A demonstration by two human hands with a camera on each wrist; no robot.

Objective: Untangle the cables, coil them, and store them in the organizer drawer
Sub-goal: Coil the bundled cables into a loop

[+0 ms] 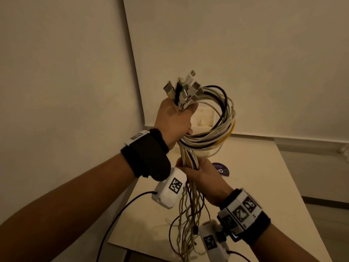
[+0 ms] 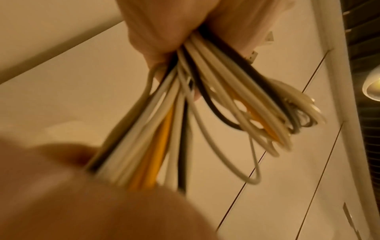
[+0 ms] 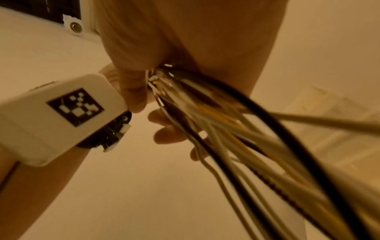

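Your left hand [image 1: 174, 120] is raised, fingers [image 2: 162, 34] curled tight round the bundle of white, black and yellow cables [image 1: 217, 129] just below the cluster of white and metal plug ends [image 1: 182, 87], which stick up out of the fist. One loop of the bundle hangs off to the right of that hand. Your right hand [image 1: 202, 173] sits lower, fingers [image 3: 164, 134] closed round the straight run of the same bundle approx. under the left fist; loose tails dangle below it, near the pale tabletop [image 1: 264, 186]. The cream compartmented organizer box [image 1: 204, 118] stands at the back of the tabletop by the wall, seen thru the loop. A round dark sticker [image 1: 221, 170] lies on the tabletop beside your right hand.
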